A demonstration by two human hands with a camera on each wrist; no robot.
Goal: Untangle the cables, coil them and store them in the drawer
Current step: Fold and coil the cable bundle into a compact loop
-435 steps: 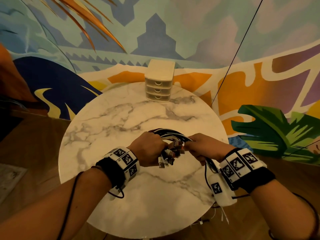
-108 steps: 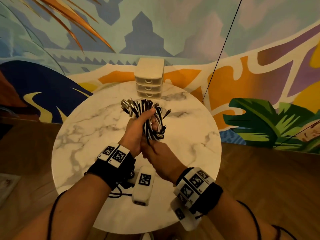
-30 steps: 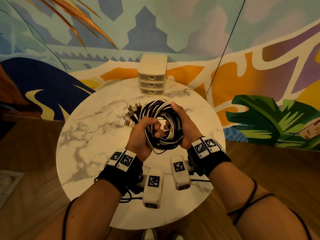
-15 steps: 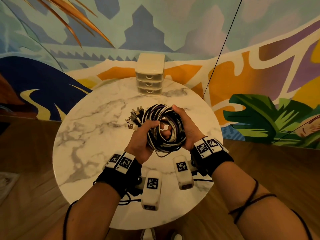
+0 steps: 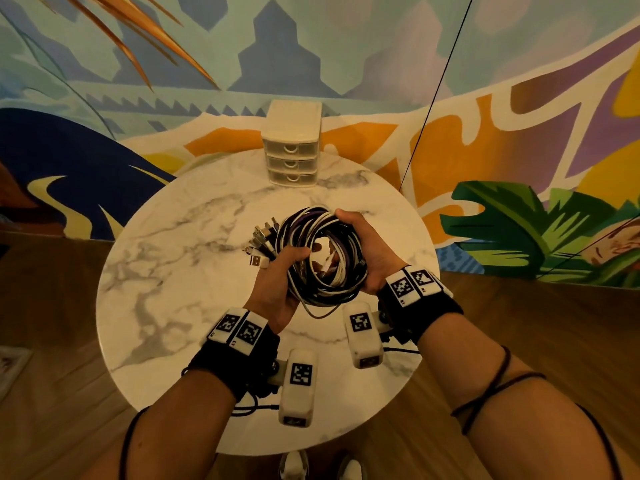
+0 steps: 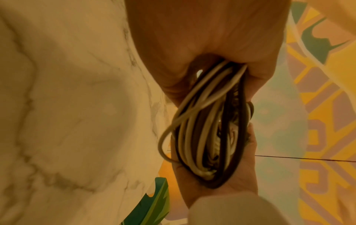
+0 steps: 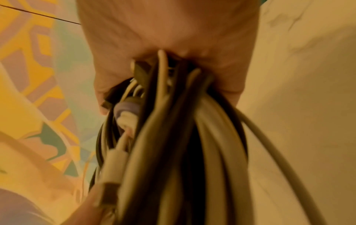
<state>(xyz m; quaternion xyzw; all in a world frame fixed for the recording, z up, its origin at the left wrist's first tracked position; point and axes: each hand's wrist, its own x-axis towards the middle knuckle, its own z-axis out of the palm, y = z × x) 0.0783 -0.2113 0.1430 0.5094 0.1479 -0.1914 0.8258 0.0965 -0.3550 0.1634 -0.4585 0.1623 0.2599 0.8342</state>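
Note:
A coil of black, white and purple cables [image 5: 323, 256] is held above the round marble table [image 5: 166, 278]. My left hand [image 5: 280, 282] grips the coil's left side, thumb over the strands. My right hand [image 5: 370, 251] cups and grips its right side. Several plug ends [image 5: 258, 240] fan out to the upper left of the coil. The left wrist view shows the cable coil [image 6: 208, 132] edge-on between both palms. The right wrist view is filled by blurred cable strands [image 7: 183, 152] running from my palm. A small cream three-drawer unit [image 5: 292, 148] stands at the table's far edge, all drawers closed.
A painted mural wall [image 5: 519, 98] runs behind the table. A thin dark line [image 5: 436, 88] hangs slanting on the right. Wooden floor [image 5: 48, 323] surrounds the table. Bare marble lies left of my hands and between them and the drawer unit.
Over fourteen seconds the loose bundle of cables became a round coil held in both hands. In the last second the coil only shifted slightly; the grips are unchanged.

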